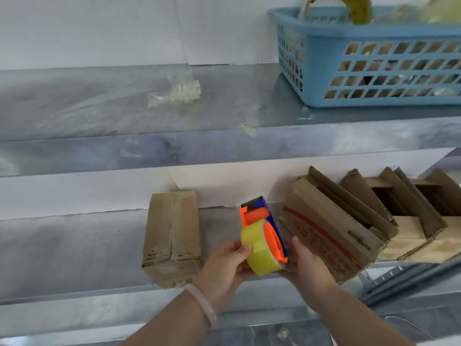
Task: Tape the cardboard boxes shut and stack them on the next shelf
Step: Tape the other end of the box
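At seven o'clock, on the lower shelf (74, 250): a closed box (172, 236) lying flat, flaps down, apparently taped along the middle seam. Faint dark marks at its near edge, too blurred to read.

At six o'clock: left hand (224, 265), pale bracelet (202, 303) at the wrist, thumb and fingers curled round the yellow roll (257, 255) of the tape dispenser (264, 236). Orange and blue frame, held just in front of the shelf edge, between the closed box and the open ones. No brand visible on it.

Just right of that: right hand (306, 268), fingers cupped under and behind the dispenser's blue side, thumb raised.

At four o'clock: an open box (331, 236), flaps up, touching the right hand's back or just beside it. Red stripe and red characters along its side, upside down and not legible; small black barcode near the corner. Further right, at three o'clock: more open boxes (411, 221), at least two, flaps standing.

At eleven o'clock on the upper shelf (74, 108): crumpled tape scraps (174, 92). At one o'clock: a blue basket (374, 71).

Judged early: one box sealed, several untaped, none yet seen stacked on another shelf.
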